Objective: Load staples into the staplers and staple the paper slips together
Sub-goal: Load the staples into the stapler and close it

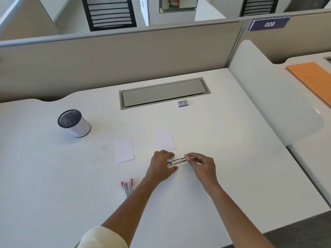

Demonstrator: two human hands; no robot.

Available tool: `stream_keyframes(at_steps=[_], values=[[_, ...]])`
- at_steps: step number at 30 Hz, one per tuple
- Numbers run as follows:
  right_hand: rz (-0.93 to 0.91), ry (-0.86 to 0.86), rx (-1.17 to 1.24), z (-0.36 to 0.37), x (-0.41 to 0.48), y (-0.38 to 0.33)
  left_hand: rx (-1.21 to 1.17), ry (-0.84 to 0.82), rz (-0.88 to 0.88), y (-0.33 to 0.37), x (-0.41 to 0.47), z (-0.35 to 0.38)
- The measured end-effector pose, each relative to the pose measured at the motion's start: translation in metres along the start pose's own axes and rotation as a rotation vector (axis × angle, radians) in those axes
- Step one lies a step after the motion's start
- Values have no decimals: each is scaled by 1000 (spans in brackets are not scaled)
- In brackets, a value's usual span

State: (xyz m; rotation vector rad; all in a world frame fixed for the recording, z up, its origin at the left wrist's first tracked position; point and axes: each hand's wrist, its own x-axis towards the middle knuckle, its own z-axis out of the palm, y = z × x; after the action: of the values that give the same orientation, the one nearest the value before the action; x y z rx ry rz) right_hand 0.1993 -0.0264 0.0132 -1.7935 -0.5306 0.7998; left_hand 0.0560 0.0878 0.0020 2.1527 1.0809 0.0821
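Steadying the opened metal stapler (176,161) on the desk (223,140) with my left hand (161,167), I pinch its outer end with my right hand (202,167); paper slips (124,150) lie at ten o'clock.

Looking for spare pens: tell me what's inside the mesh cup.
The cup stands tilted on the desk. Through its open top only dark mesh shows; nothing sticks out. The bottom is hidden by its wall.
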Motion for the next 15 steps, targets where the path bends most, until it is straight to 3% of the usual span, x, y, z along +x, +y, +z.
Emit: stream_keyframes(at_steps=[4,15], values=[[84,-1,76,1,-3,6,-9,102,-30,-2,2,10],[137,11,225,-3,-12,-6,-29,167,-37,4,-2,8]])
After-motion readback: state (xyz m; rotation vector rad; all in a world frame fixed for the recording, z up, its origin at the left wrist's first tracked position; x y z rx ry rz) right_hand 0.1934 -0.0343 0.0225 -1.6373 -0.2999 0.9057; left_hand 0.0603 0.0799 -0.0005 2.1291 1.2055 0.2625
